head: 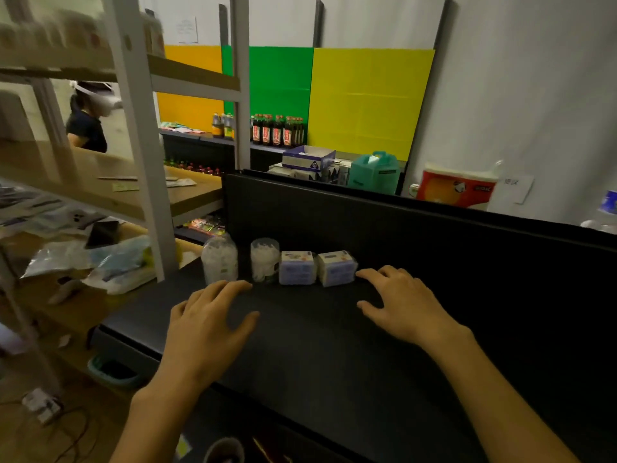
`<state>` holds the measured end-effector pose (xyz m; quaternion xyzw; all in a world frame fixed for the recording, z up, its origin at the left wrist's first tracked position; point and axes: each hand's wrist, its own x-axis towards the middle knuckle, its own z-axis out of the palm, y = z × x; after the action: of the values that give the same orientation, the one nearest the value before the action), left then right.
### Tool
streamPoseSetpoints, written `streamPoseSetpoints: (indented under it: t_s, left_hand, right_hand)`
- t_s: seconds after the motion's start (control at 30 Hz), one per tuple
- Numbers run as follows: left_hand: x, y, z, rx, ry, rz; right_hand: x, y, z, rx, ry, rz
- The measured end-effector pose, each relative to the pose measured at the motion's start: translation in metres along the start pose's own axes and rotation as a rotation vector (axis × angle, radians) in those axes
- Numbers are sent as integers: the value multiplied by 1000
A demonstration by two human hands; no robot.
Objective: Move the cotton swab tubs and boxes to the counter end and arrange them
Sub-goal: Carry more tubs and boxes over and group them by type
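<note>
- Cotton swab tubs and boxes stood in one row along the far edge of the black bench [317, 345], hard against its dark back panel [400, 225], close to the bench's left end.
- From left to right the row read: a clear tub [220, 260], a second clear tub [264, 260], then a box [297, 267] and another box [335, 267]. The two boxes looked to be touching each other; a small gap showed between the two tubs.
- The row's long axis ran left to right, across the person's reach and just beyond both hands.
- The left hand [208, 324] hovered or rested low over the bench, fingers [230, 287] spread and relaxed, grasping nothing, their tips just short of the left tub.
- The right hand [405, 305] was likewise released, holding nothing, its forefinger tip just beside the right-hand box.
- Each hand was therefore nearer its own end of the row, so any squaring-up would, I judged, come from both ends pressing inward.
- Whether either hand actually touched an item I could not tell.
</note>
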<state>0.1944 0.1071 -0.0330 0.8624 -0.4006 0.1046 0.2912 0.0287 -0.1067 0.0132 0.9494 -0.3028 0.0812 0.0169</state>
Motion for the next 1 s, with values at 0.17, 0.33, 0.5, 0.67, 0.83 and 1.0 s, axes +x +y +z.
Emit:
streamPoseSetpoints:
  t_s: [0.17, 0.33, 0.5, 0.67, 0.83, 1.0]
  left_hand:
    - [40, -56, -13, -24, 4, 53]
    - [79, -93, -13, -43, -15, 167]
    - [110, -103, -4, -32, -26, 142]
    - [126, -98, 6, -5, -76, 71]
    - [115, -91, 30, -132, -36, 31]
    - [125, -81, 36, -169, 8, -20]
  right_hand:
    - [30, -28, 10, -62, -38, 121]
    - [49, -29, 14, -91, -78, 222]
    - [67, -23, 17, 24, -76, 272]
    - [95, -15, 27, 85, -72, 282]
    - [114, -6, 31, 125, -137, 242]
    - [129, 5, 40, 128, -239, 194]
